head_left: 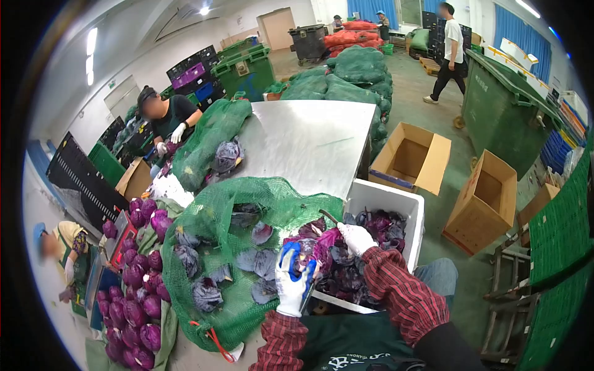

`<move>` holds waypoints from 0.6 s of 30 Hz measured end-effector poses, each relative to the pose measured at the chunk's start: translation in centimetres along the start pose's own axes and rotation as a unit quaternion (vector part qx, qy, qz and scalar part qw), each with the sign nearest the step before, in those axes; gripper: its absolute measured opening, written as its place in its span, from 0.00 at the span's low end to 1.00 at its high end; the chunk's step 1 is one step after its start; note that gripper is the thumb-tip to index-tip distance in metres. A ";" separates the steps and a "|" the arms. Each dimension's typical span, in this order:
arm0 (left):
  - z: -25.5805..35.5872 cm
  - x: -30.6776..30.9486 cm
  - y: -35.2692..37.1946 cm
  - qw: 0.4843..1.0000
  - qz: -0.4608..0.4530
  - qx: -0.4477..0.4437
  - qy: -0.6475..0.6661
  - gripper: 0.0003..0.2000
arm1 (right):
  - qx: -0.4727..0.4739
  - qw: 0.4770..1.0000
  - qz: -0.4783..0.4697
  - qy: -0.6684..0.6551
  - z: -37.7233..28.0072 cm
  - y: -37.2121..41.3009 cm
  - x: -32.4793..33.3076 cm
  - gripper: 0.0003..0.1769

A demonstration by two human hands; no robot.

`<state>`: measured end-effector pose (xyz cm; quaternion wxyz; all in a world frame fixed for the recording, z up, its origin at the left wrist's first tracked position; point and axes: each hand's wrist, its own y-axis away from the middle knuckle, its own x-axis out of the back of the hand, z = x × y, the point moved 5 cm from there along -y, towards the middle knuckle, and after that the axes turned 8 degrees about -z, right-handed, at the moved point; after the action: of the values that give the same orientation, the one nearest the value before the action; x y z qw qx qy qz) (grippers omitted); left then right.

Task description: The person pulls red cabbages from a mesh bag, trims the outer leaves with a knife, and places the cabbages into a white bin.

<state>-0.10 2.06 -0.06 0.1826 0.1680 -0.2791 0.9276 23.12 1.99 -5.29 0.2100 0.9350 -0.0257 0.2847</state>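
Note:
My left hand, in a white and blue glove, is closed round a red cabbage with loose purple outer leaves. My right hand, in a white glove, grips a slim, dark, slightly curved knife whose end points up and left over the cabbage. Both hands are above the near edge of a white foam box full of dark cabbage leaves. Left of them, an opened green mesh sack holds several dull red cabbages and loose leaves.
Peeled purple cabbages are heaped at left. Beyond the sack is a metal tabletop. Cardboard boxes and a green bin stand at right. One co-worker handles cabbage across the table, another is far left, and a person walks behind.

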 end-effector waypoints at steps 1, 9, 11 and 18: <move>0.5 0.5 -0.6 1.000 -0.020 0.008 -0.001 0.25 | -0.002 0.998 0.014 -0.056 0.4 -0.1 -0.5 0.24; 0.9 2.0 -2.6 0.972 -0.036 0.048 -0.227 0.29 | 0.130 0.983 0.112 -0.069 -4.0 7.4 -2.7 0.26; 1.2 1.7 -3.0 0.967 -0.041 0.039 -0.247 0.25 | 0.232 0.958 0.170 0.010 -3.3 6.5 -6.3 0.33; -0.2 -0.2 -2.3 0.992 -0.024 -0.011 -0.120 0.23 | 0.178 0.967 0.178 -0.027 -3.3 4.8 -5.8 0.27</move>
<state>1.06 3.90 0.75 0.1715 0.2829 -0.3048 0.8931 15.71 -1.48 -4.10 -0.0152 0.9449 -0.1462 0.2926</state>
